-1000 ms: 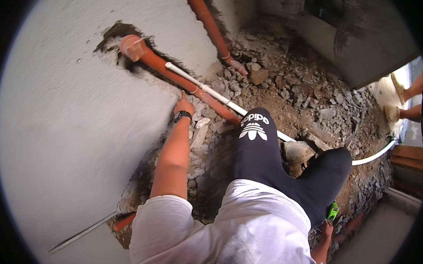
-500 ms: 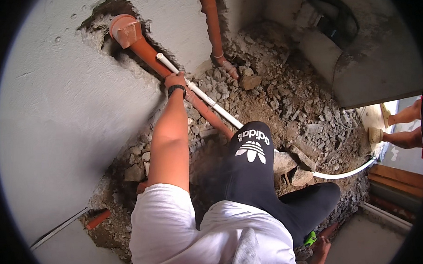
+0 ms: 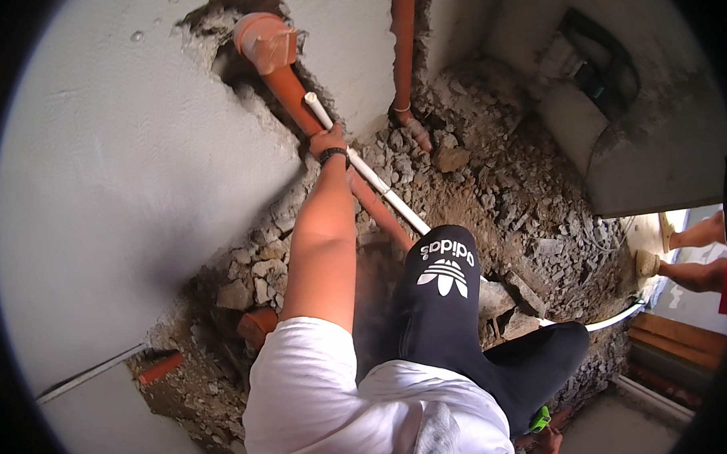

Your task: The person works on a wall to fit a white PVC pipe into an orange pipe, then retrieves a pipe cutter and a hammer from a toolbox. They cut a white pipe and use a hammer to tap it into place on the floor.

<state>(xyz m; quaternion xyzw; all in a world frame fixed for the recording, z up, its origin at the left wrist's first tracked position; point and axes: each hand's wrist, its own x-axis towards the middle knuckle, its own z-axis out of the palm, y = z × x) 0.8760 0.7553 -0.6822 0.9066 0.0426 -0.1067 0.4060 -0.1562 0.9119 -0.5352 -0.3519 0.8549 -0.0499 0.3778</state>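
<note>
My left hand reaches forward, its fingers wrapped round a thin white pipe near the far end, a dark watch on the wrist. Right alongside, and partly behind the hand, an orange drain pipe slopes down from a broken hole in the wall. Its wide capped fitting sits in that hole. My knee covers the white pipe's near end. At the lower right edge, my right hand is closed beside a small bright green object; what it grips is partly hidden.
Broken concrete and soil cover the floor. A second orange pipe runs down the far wall. An orange fitting and an orange pipe stub lie at left. Another person's legs stand at right, near a curved white pipe.
The view has shifted, so the wall and pipes sit further right and lower. My left hand stays on the white pipe. More of the orange fitting beside my sleeve shows.
</note>
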